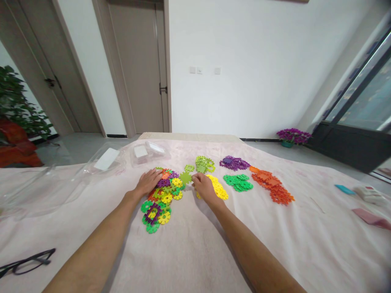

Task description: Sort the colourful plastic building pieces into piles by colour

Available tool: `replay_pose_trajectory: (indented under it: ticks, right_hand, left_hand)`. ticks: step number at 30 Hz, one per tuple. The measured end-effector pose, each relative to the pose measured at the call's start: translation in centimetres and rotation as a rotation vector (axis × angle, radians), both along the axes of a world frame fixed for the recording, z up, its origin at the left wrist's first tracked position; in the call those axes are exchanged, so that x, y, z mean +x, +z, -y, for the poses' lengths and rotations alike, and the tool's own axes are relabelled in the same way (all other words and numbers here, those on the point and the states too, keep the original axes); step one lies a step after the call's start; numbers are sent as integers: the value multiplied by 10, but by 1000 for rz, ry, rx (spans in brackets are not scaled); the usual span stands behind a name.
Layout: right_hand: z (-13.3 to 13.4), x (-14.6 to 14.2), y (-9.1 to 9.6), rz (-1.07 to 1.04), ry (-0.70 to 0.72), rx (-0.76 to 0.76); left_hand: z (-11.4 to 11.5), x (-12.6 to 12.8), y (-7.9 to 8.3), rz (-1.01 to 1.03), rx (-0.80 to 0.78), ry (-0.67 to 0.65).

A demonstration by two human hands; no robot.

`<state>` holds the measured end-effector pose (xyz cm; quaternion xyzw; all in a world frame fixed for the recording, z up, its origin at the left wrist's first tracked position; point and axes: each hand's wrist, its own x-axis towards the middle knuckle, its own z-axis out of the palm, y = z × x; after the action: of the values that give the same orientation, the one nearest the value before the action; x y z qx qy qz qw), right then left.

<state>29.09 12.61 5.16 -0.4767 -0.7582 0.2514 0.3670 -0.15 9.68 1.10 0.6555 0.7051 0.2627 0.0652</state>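
Observation:
My left hand lies flat on the left edge of a mixed pile of plastic interlocking pieces in purple, yellow, green and orange, its fingers stretched out. Between the mixed pile and the yellow pieces, my right hand pinches the edge of a light green interlocking piece. Part of the yellow pile is hidden behind that hand. Just beyond are more light green pieces, with a small one a little apart.
Sorted heaps of purple pieces, green pieces and orange pieces lie to the right. Clear plastic containers stand at the left. Black glasses lie near front left; a blue item and pink cloth lie far right.

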Motion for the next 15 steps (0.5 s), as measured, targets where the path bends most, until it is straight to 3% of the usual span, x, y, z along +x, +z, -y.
replay_pose_trajectory:
  ticks: [5, 9, 12, 15]
  right_hand:
    - [-10, 9, 9, -209, 9, -251]
    - [-18, 14, 10, -622, -2, -469]
    - [-23, 15, 7, -733, -64, -441]
    - [-21, 11, 1, -565, -57, -314]
  left_hand:
    - [27, 7, 1, 64, -36, -72]
    - [48, 11, 8, 243, -5, -84]
    - [56, 11, 8, 359, 19, -45]
    - [59, 7, 2, 425, 34, -40]
